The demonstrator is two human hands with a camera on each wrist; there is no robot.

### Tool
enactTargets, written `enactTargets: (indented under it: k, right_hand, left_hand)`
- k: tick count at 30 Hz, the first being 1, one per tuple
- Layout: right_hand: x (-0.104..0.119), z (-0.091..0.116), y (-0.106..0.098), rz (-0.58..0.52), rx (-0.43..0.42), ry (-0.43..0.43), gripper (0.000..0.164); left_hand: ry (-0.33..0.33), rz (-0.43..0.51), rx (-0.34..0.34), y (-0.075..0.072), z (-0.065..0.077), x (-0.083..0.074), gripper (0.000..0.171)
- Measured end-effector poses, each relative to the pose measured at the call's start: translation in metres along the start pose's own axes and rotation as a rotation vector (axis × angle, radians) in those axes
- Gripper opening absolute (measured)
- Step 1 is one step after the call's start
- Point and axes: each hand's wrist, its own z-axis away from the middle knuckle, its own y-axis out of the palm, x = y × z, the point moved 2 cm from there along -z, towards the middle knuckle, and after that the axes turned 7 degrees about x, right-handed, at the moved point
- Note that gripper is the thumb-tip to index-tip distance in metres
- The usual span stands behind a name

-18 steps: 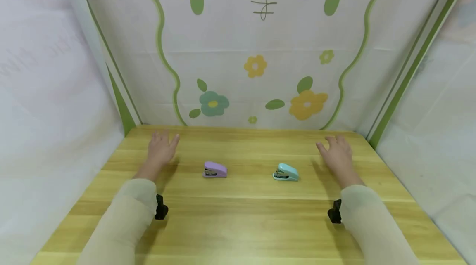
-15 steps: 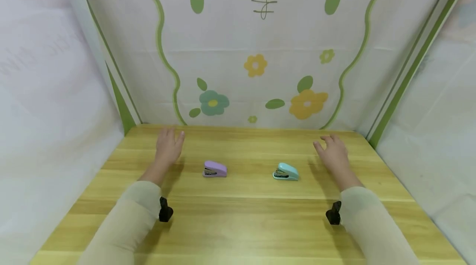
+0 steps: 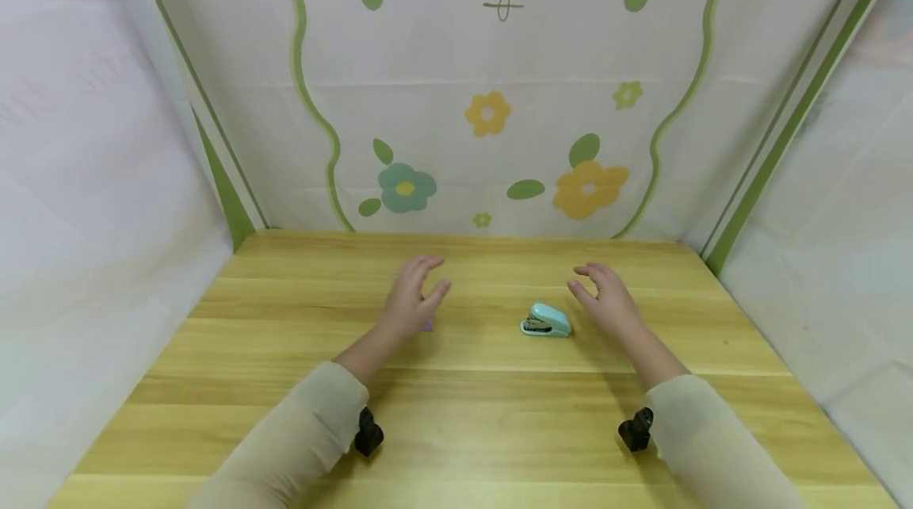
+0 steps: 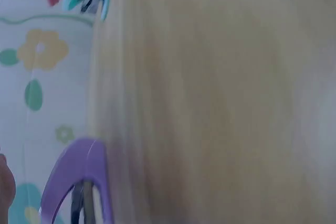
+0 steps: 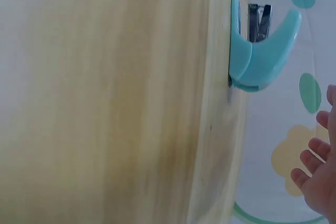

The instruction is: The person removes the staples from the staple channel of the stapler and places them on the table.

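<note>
A purple stapler stands on the wooden table; in the head view my left hand hovers over it and covers all but a corner. The left fingers are loosely bent, thumb apart, with nothing between them. To the right, a mint-green stapler sits on the table, its mouth facing left. My right hand hangs just right of and behind it, fingers spread and relaxed, holding nothing. In the right wrist view the mint-green stapler is seen whole, with that hand's fingers at the right edge.
The wooden table runs back to a white cloth printed with flowers. White cloth walls also rise at the left and right sides. A black wrist mount juts from the left sleeve, another black mount from the right.
My left hand has swung right from the table's back left to above the purple stapler. My right hand has moved a little left toward the mint-green one. Both staplers stay put.
</note>
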Motion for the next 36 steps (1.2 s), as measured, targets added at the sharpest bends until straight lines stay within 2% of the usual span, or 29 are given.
enactTargets:
  k: [6,10,17,20,25,30,36]
  right_hand:
    - [0.008,0.005,0.009,-0.028,0.043,-0.035,0.061]
    - [0.014,0.006,0.015,-0.037,0.064,-0.060,0.058]
    - [0.020,0.010,0.024,-0.066,0.129,-0.087,0.057]
    - [0.021,0.010,0.026,-0.067,0.152,-0.081,0.059]
    - [0.021,0.010,0.029,-0.065,0.190,-0.067,0.062]
    - [0.023,0.009,0.032,-0.087,0.220,-0.062,0.058]
    - [0.026,0.012,0.032,-0.117,0.249,-0.040,0.049]
  left_hand:
    - [-0.095,0.050,0.191,0.046,-0.001,-0.009,0.052]
    - [-0.129,0.059,0.254,0.069,-0.003,-0.012,0.053]
    - [-0.171,0.101,0.285,0.099,-0.005,-0.015,0.051]
    - [-0.181,0.103,0.285,0.111,-0.006,-0.016,0.048]
    - [-0.220,0.128,0.321,0.127,-0.010,-0.018,0.046]
    - [-0.270,0.138,0.358,0.137,-0.014,-0.017,0.045]
    - [-0.274,0.134,0.356,0.144,-0.017,-0.017,0.035]
